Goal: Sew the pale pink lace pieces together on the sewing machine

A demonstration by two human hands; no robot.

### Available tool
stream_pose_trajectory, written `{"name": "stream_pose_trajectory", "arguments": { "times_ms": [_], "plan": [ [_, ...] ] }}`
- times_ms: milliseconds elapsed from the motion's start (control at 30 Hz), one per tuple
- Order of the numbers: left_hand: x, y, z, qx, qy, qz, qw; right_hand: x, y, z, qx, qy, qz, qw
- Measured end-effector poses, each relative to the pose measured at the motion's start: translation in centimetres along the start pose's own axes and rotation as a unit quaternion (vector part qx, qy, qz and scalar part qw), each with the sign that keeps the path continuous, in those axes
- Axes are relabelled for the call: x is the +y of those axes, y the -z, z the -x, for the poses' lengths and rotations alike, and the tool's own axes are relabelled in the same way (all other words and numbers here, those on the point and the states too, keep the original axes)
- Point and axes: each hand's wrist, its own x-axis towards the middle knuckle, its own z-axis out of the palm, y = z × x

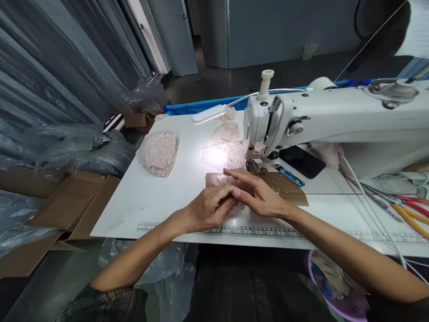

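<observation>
My left hand [209,206] and my right hand [259,194] meet on the white table [161,197], just in front of the needle area [251,166] of a white sewing machine [335,116]. Both rest on a small pale pink lace piece [221,180] lying over a brown taped patch. The left fingers are curled and pinch the lace. The right fingers lie stretched out flat across it, pointing left. More lit lace [223,154] trails behind the needle.
A stack of pink lace pieces [157,152] lies at the table's left rear. A lamp arm [209,114] shines on the work. Scissors and tools [407,210] lie at the right. Cardboard boxes [77,201] and plastic sheeting stand left; a purple basket [335,290] sits below right.
</observation>
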Motion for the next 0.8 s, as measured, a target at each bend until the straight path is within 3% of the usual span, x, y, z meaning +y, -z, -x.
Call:
{"name": "stream_pose_trajectory", "arguments": {
  "times_ms": [67,133,200,267,367,500,633,733,800],
  "plan": [
    [1.7,0.4,-0.2,0.002,0.073,0.065,0.995,-0.5,0.5,0.4,-0.085,-0.025,-0.126,0.988],
    [2.6,1.0,-0.1,0.007,0.154,0.1,0.983,-0.5,0.9,1.0,-0.181,-0.077,-0.228,0.954],
    [2.6,1.6,0.2,0.017,0.216,0.121,0.969,-0.2,1.4,1.6,-0.248,-0.141,-0.267,0.921],
    [1.9,1.9,0.5,0.022,0.255,0.137,0.957,0.4,2.0,2.1,-0.272,-0.193,-0.266,0.904],
    [0.2,1.9,0.5,0.014,0.281,0.114,0.953,1.4,3.1,1.8,-0.241,-0.234,-0.209,0.918],
    [-2.9,1.5,-0.5,0.0,0.237,-0.087,0.968,2.6,4.9,0.6,-0.105,-0.267,0.037,0.957],
    [-6.1,1.1,-2.8,-0.058,0.145,-0.284,0.946,3.6,5.8,0.3,0.008,-0.297,0.236,0.925],
    [-8.6,0.7,-5.2,-0.052,0.099,-0.294,0.949,4.1,6.0,0.8,0.054,-0.291,0.323,0.899],
    [-10.3,0.4,-7.1,-0.049,0.081,-0.257,0.962,4.3,6.0,1.1,0.071,-0.267,0.344,0.897]
  ]
}}
